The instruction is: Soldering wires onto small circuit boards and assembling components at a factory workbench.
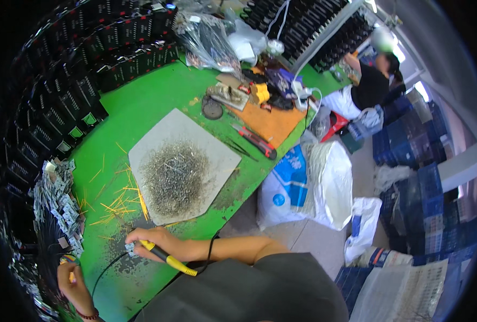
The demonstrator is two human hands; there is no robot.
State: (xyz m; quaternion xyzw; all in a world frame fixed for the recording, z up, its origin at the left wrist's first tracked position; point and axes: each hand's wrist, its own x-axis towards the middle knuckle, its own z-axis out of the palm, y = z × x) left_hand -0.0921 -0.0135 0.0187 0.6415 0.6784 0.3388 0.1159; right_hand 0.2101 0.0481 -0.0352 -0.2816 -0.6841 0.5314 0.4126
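Note:
My right hand (160,244) grips a soldering iron (170,260) with a yellow and black handle, its tip end pointing left. Right by those fingers lies a small circuit board (130,248); a thin black wire (103,272) curves down and left from it. At the lower left my left hand (75,284) is closed, with something small and multicoloured (69,261) at its fingertips that I cannot make out. Beside it is a heap of small circuit boards (61,206) with dark wires. Loose yellow wires (118,209) are strewn over the green table (142,96).
A grey board (217,153) holds a mound of metal bits. Beyond are a red and black utility knife (257,142), tweezers (240,148) and an orange sheet (287,122). Black cases (61,112) line the left. White sacks (324,182) stand right; another person (375,80) sits farther back.

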